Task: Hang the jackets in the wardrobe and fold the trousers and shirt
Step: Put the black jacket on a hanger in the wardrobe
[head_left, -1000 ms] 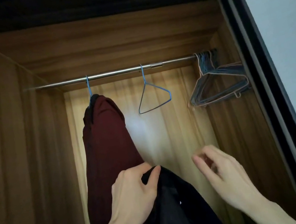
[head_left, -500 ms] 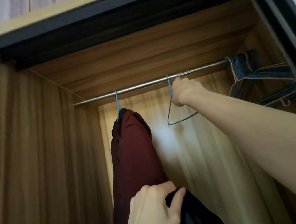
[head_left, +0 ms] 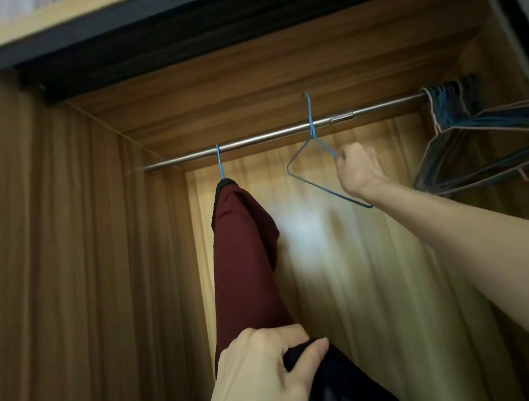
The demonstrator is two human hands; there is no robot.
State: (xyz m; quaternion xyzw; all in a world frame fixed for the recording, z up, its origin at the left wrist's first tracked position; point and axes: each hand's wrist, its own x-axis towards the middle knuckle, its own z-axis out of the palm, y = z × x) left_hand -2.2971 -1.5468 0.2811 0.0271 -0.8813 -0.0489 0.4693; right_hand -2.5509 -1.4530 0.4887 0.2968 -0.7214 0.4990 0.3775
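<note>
A dark red jacket (head_left: 247, 255) hangs from a blue hanger on the steel rail (head_left: 263, 138) at the left of the wardrobe. My right hand (head_left: 357, 170) grips the right shoulder of an empty blue wire hanger (head_left: 307, 153); its hook stands above the rail, lifted off it. My left hand (head_left: 260, 377) holds a black jacket (head_left: 342, 392) by its top edge, low in the view in front of the red jacket. The rest of the black jacket is cut off by the bottom edge.
A bunch of several dark hangers (head_left: 486, 144) hangs at the rail's right end, against the wardrobe's right wall. The dark sliding-door frame (head_left: 523, 3) runs down the right side. The wooden left wall (head_left: 92, 262) stands close to the red jacket.
My right hand went up to the rail, took the empty blue hanger and has now lifted its hook above the rail. My left hand still holds the black jacket.
</note>
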